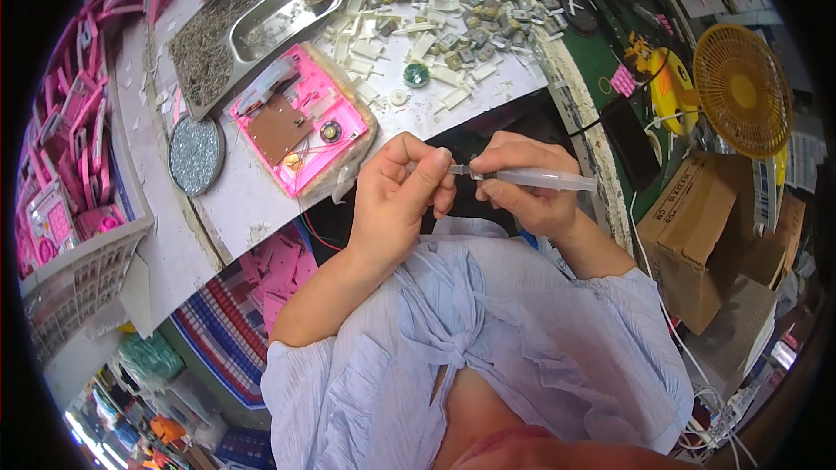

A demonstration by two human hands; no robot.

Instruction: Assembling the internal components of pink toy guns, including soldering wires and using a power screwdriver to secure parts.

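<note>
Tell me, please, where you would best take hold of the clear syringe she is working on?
Grip the syringe around its long straight barrel, coming from its back end on the person's right, as the right hand does. The thin tip points left into the left hand, so that end is probably too slender to hold.

Two hands, the left hand [402, 196] and the right hand [521, 183], meet on one clear syringe [531, 178] at the bench's [248, 200] near edge. One open pink toy casing [300, 126] lies on the bench, beside one round glittery lid [195, 153] and one metal tray [261, 22]. Small white and grey parts [453, 17] crowd the far edge, too many to count. One yellow fan [742, 87] stands off the right edge.
</note>
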